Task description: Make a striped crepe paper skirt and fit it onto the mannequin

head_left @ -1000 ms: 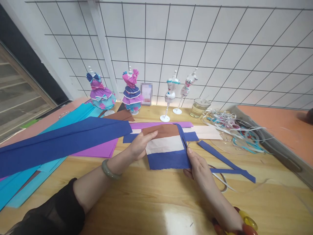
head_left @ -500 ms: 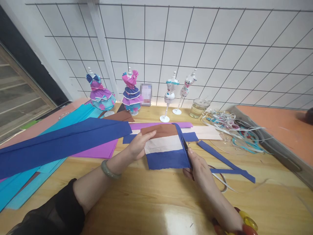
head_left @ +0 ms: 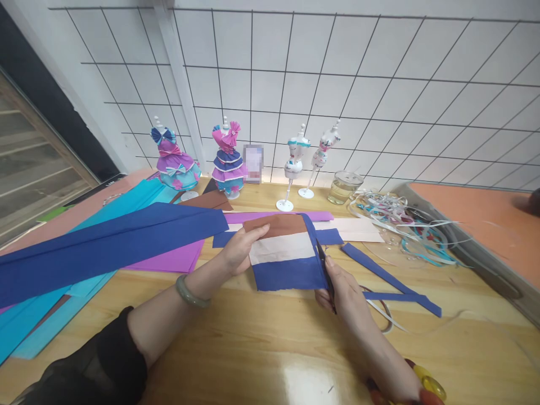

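A layered piece of crepe paper (head_left: 280,247) in brown, white and dark blue bands is held just above the table. My left hand (head_left: 243,246) pinches its left edge, thumb on top and fingers beneath. Black scissors (head_left: 322,259) are in my right hand (head_left: 343,286), which is wrapped round their handles. Their blades point away from me along the paper's right edge, where a narrow blue edge strip shows. How far the blades are apart I cannot tell. Cut blue strips (head_left: 390,275) lie to the right of the paper.
Long blue paper (head_left: 169,228) and turquoise sheets cover the left side. Behind stand two small dress forms in paper dresses (head_left: 228,160) and two bare ones (head_left: 293,160). A glass cup (head_left: 343,188) of liquid is near tangled ribbons (head_left: 415,228), beside an orange-lined tray (head_left: 476,219).
Both hands keep their grips and almost the same positions. The scissors blades have shifted very slightly against the paper's right edge. The whole view has moved a little.
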The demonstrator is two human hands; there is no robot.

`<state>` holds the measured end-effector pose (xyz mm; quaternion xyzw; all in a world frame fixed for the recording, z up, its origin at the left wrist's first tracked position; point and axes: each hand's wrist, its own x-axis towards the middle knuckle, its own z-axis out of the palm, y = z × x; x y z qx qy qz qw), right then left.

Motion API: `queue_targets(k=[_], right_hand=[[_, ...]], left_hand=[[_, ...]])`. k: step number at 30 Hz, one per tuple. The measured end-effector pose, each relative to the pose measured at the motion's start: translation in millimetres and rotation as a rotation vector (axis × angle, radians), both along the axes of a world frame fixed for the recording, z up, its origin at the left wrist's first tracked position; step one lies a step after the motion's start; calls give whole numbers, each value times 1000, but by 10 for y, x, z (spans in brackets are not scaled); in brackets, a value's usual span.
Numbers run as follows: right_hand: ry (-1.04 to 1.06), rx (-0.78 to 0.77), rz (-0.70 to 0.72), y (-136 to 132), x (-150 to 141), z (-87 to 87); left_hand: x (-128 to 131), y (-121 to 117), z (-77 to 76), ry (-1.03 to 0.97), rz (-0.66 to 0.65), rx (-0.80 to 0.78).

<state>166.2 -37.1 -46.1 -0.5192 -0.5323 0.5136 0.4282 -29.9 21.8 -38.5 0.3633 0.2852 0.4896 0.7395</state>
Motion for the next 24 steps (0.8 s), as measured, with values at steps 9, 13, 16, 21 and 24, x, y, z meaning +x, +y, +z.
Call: queue_targets(k=[9,13,16,21,24], right_hand=[[41,-26,43,10,27,-56],[24,-16,38,3,30,-37],[-10,-28,1,10,30,-22],[-16,-46,3,24,33,-23],[24,-57,5,32,37,-42]], left_hand=[[-24,26,-16,17,8,-17],[-7,13,-17,10,-5,1],[6,-6,-16,12,-6,-5],[5,-11,-1,29,-1,-8],[-12,3,7,29,-7,-10]])
